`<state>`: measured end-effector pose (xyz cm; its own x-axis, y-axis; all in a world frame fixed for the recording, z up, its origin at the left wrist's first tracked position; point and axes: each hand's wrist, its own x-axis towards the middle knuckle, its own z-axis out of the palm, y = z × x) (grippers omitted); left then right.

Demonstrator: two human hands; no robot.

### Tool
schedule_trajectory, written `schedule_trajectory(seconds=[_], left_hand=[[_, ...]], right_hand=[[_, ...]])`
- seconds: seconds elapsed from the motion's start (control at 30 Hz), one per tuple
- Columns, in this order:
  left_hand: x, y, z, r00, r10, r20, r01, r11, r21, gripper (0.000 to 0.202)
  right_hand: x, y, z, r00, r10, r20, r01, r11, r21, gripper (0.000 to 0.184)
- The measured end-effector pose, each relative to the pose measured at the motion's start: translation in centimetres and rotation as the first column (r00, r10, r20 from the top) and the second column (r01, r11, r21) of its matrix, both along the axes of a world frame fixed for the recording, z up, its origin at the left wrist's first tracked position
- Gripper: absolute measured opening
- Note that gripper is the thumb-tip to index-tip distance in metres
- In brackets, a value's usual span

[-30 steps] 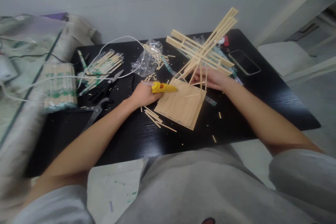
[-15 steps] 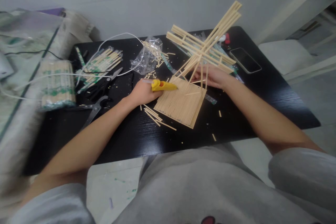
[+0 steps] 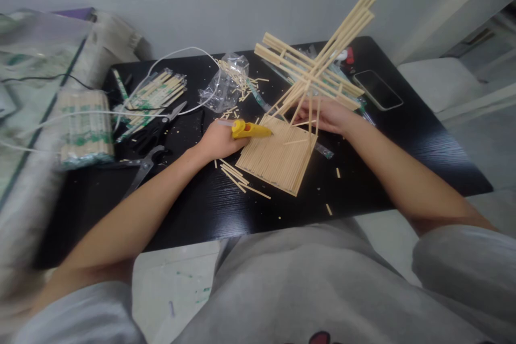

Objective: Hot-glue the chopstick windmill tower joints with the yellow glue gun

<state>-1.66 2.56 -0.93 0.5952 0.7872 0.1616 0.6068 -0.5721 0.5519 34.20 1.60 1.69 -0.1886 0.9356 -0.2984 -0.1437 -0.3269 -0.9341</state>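
Observation:
My left hand [image 3: 221,141] is wrapped round a yellow hot glue gun [image 3: 252,129], its nozzle pointing right over a base of wooden sticks [image 3: 276,158] laid side by side. From the far part of the base rises a windmill-like frame of thin sticks with crossed blades [image 3: 310,76]. My right hand [image 3: 324,115] is closed at the far right of the base, behind the upright sticks. Its fingertips are at a thin stick [image 3: 304,124] low in the frame; the uprights partly hide the fingers. One short stick [image 3: 295,142] lies on the base.
Cut sticks [image 3: 237,176] lie left of the base. On the left are scissors [image 3: 171,118], pliers-like cutters [image 3: 145,164] and wrapped chopstick packs [image 3: 86,126]. A white cable [image 3: 157,67] loops across the black table [image 3: 209,220]. A phone [image 3: 378,90] lies at the right.
The view has shifted very slightly. Both hands, the glue gun and the stick model stay in nearly the same places.

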Motion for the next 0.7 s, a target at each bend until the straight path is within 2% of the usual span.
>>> schedule_trajectory(seconds=[0.2, 0.57, 0.7], left_hand=[[0.06, -0.05, 0.1, 0.999, 0.006, -0.032, -0.006, 1.0, 0.016, 0.013], [0.05, -0.05, 0.14, 0.999, 0.0, -0.037, 0.002, 1.0, 0.03, 0.015], [0.06, -0.05, 0.25, 0.998, 0.012, -0.058, -0.011, 1.0, 0.018, 0.013]], right_hand=[[0.08, -0.08, 0.2, 1.0, 0.003, 0.005, -0.003, 1.0, 0.001, 0.023], [0.0, 0.04, 0.07, 0.999, 0.042, -0.025, -0.041, 0.999, 0.032, 0.036], [0.07, 0.13, 0.06, 0.998, 0.052, -0.021, -0.052, 0.998, 0.029, 0.033]])
